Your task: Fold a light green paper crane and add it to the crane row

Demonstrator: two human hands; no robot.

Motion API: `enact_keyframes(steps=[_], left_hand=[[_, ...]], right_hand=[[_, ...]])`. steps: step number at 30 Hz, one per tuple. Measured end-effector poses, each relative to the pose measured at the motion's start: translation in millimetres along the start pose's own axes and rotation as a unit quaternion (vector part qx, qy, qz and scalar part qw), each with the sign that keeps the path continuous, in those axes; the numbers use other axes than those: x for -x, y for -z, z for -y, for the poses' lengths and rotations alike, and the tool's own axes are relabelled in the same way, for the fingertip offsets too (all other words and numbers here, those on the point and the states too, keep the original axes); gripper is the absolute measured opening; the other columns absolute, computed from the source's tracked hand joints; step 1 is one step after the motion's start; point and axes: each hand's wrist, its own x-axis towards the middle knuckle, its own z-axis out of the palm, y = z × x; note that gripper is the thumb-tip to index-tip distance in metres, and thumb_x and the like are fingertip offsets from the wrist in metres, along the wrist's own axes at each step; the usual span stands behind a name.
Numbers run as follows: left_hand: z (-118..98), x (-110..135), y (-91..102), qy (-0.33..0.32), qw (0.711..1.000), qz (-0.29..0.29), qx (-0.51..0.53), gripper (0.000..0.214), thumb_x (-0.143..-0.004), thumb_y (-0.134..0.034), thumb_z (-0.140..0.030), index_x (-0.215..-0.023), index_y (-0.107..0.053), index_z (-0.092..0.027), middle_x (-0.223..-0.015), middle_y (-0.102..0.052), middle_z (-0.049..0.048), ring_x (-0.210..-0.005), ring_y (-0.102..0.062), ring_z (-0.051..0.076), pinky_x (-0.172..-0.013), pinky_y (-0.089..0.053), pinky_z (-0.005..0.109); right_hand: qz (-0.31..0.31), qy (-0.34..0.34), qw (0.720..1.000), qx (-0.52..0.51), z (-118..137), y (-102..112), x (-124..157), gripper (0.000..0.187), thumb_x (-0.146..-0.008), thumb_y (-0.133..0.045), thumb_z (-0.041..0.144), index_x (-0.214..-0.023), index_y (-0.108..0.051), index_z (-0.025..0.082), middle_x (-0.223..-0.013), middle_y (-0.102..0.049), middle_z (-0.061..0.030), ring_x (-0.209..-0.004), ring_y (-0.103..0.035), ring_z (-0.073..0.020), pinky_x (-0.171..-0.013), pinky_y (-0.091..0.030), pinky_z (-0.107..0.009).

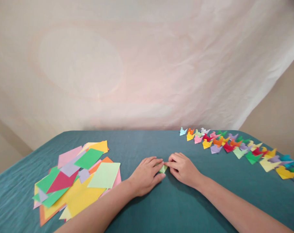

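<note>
Your left hand point(145, 176) and right hand point(183, 169) meet mid-surface, both pinched on a small light-green folded paper piece point(163, 168). L palm lies flat w/ fingers pressing the piece down; R fingertips grip its other edge. That looks like a hold meant to keep a crease steady, so the paper stays pinned to the cloth rather than lifted. The piece sits between the two hands, touching both, near the front-centre of the teal cloth-covered surface point(142, 142).

To your left, well apart from the hands, is a loose heap of flat coloured paper squares point(76, 176): yellow, green, pink, lilac, red, orange, overlapping at odd angles, prob. within easy reach of the L arm. A pale-green sheet lies on top at the heap's near-right edge.

To your right, a long row of small folded paper birds point(234, 147) in mixed colours runs from the far middle toward the near-right edge, set roughly side by side, out of the way of the working spot. Behind everything hangs a creased off-white fabric backdrop point(147, 64).
</note>
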Motion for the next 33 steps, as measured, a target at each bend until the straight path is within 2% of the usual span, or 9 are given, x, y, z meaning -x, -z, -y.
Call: enact_keyframes(steps=[5, 16, 23, 33], left_hand=[[8.0, -0.5, 4.0, -0.014, 0.999, 0.007, 0.031, 0.041, -0.097, -0.021, -0.034, -0.131, -0.042, -0.024, -0.134, -0.045, 0.0029, -0.127, -0.034, 0.02, -0.106, -0.027, 0.039], [12.5, 3.1, 8.3, -0.054, 0.998, 0.043, -0.009, 0.045, -0.095, -0.028, -0.039, -0.137, -0.031, -0.024, -0.141, -0.036, 0.0052, -0.131, -0.027, 0.022, -0.106, -0.024, 0.04], [13.2, 5.1, 5.8, -0.055, 0.997, 0.05, -0.028, 0.053, -0.092, -0.031, -0.049, -0.138, -0.027, -0.025, -0.143, -0.032, 0.0063, -0.133, -0.024, 0.023, -0.106, -0.022, 0.041], [13.7, 5.8, 4.6, -0.052, 0.996, 0.062, -0.031, 0.058, -0.09, -0.03, -0.054, -0.14, -0.023, -0.025, -0.144, -0.03, 0.0066, -0.134, -0.022, 0.024, -0.107, -0.02, 0.043]], right_hand=[[0.011, 0.05, 0.998, 0.038, 0.4, 4.4, -1.0, 0.022, -0.081, -0.05, 0.01, -0.09, -0.066, 0.019, -0.08, -0.056, -0.0049, -0.076, -0.047, -0.0168, -0.071, -0.035, -0.031], [0.02, 0.055, 0.998, -0.001, 0.1, 4.2, -1.1, 0.027, -0.078, -0.047, 0.005, -0.091, -0.066, 0.02, -0.083, -0.057, -0.0048, -0.079, -0.048, -0.0166, -0.074, -0.037, -0.032], [0.015, 0.07, 0.997, -0.02, -0.4, 4.2, 0.2, 0.031, -0.078, -0.046, 0.005, -0.095, -0.066, 0.021, -0.083, -0.057, -0.0048, -0.078, -0.05, -0.0166, -0.073, -0.038, -0.032], [0.031, 0.094, 0.994, -0.041, -1.1, 4.9, 0.7, 0.03, -0.076, -0.047, 0.006, -0.093, -0.066, 0.022, -0.084, -0.059, -0.0045, -0.077, -0.05, -0.0167, -0.072, -0.038, -0.032]])
